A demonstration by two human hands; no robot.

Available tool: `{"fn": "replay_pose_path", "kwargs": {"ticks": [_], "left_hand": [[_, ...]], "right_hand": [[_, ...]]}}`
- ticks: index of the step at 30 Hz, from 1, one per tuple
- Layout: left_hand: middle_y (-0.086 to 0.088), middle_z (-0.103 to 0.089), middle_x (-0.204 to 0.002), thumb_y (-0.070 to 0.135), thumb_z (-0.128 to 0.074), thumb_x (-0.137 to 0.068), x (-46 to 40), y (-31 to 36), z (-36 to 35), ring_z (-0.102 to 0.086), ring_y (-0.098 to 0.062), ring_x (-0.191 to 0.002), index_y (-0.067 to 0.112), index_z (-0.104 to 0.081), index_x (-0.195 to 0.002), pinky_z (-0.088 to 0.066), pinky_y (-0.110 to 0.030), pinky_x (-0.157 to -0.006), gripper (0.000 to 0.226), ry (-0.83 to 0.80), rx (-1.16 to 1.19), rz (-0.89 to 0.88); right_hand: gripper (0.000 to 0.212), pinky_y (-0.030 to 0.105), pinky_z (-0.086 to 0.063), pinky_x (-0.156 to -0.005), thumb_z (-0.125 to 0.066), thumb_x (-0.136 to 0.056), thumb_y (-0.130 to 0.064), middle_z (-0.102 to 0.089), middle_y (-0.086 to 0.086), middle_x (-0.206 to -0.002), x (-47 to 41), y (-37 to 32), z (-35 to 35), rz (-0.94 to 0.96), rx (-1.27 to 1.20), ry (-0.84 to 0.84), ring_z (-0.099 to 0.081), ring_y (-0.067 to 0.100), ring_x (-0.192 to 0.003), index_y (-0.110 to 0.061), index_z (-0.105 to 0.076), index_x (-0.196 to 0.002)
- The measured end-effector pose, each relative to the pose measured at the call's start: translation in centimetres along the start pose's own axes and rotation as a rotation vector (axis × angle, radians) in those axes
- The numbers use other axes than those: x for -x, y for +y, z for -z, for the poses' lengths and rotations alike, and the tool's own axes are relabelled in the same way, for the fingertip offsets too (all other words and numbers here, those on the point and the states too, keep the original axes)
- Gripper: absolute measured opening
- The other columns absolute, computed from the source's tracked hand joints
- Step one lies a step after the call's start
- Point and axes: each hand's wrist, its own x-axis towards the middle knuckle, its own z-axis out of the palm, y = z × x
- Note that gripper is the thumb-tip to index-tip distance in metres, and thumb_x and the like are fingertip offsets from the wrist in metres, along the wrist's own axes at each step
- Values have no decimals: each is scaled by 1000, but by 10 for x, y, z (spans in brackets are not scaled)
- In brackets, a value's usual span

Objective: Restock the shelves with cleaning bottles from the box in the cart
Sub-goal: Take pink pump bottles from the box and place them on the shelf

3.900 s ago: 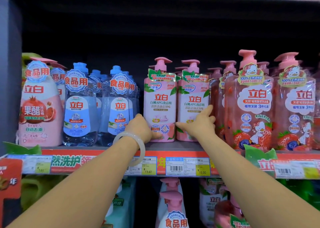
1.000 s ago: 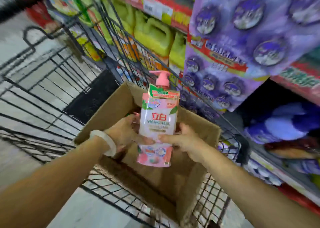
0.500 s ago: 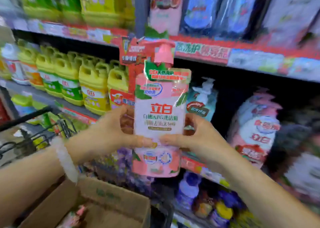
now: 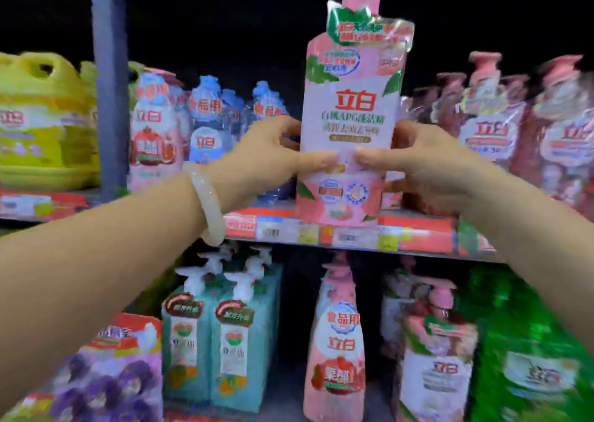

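Pink pump bottle [image 4: 348,126] upright, held before the shelf [image 4: 418,229] edge

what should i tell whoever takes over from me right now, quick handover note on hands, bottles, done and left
Left hand and right hand both grip one pink pump bottle, upright, raised in front of the upper shelf.
Not yet set down; its base hangs at the shelf's front edge.
Blue bottles stand to its left, red pump bottles to its right.
Left: place it on the shelf. Cart and box are out of view.
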Motion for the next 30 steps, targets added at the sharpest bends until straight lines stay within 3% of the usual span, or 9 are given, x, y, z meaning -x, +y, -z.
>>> {"fn": "replay_pose_path", "kwargs": {"ticks": [3, 6, 13, 17, 19, 22, 24, 27, 30], "left_hand": [[-10, -68, -96, -1, -64, -85, -31, -3, -25, -68, -6, -66, 5, -56, -116, -58, -25, -64, 33, 16, 88, -75], [-12, -66, -102, -2, -60, -87, -51, -15, -45, -67, -9, -69, 2, -55, -124, -58, -22, -68, 37, 44, 138, -66], [-5, -66, -103, 4, -58, -91, -68, -43, -76, -63, -9, -77, 5, -55, -123, -55, -13, -60, 32, -38, 148, 48], [-9, -63, -123, 15, -63, -89, -77, -62, -89, -63, -21, -99, 13, -49, -132, -56, -24, -69, 45, -49, 134, 38], [-5, -64, -123, 15, -69, -84, -80, -73, -90, -63, -20, -106, 19, -48, -134, -55, -32, -84, 54, -68, 128, 2], [2, -68, -114, 5, -74, -77, -80, -82, -86, -66, -8, -97, 25, -46, -135, -56, -25, -84, 68, -158, 92, -42], [4, -68, -107, 6, -76, -75, -81, -82, -82, -67, -7, -89, 29, -45, -134, -57, -20, -75, 70, -179, 67, -37], [10, -65, -90, 9, -78, -73, -82, -80, -85, -65, 0, -68, 26, -47, -132, -53, -14, -59, 68, -166, 55, -27], [4, -65, -90, 13, -82, -70, -83, -82, -94, -60, -1, -64, 20, -49, -126, -49, -12, -53, 66, -122, -5, -28]], "right_hand": [[22, 32, -53, -71, -70, -79, -14, -70, -5, -98, -25, 4, 21, 20, 11, 69, -65, 16, -89, -21, -64, -98], [29, 39, -53, -81, -71, -80, -9, -69, -1, -102, -43, 18, 31, -4, -2, 128, -66, 21, -93, -17, -62, -107], [35, 14, -51, -51, -69, -81, -4, -68, 6, -104, -56, 61, 47, -72, -34, 170, -65, 9, -74, -9, -59, -114], [35, 11, -54, -63, -65, -86, -7, -66, 6, -112, -51, 82, 47, -28, -27, 259, -64, 9, -83, -8, -57, -120], [38, 14, -54, -71, -65, -87, -14, -66, 1, -113, -48, 90, 42, 20, 75, 333, -64, 11, -91, -11, -55, -123], [40, 13, -45, -73, -69, -84, -24, -64, -9, -108, -39, 100, 30, 45, 258, 399, -60, 8, -95, -16, -53, -119], [44, 15, -40, -70, -70, -83, -26, -62, -4, -112, -37, 103, 27, 57, 351, 426, -57, 11, -98, -14, -50, -121], [50, 28, -42, -85, -69, -83, -33, -58, 7, -124, -39, 99, 29, -8, 432, 443, -54, 22, -113, -11, -48, -123], [50, 32, -43, -89, -68, -84, -36, -59, 8, -124, -38, 96, 32, -71, 458, 456, -54, 24, -114, -7, -49, -121]]}}
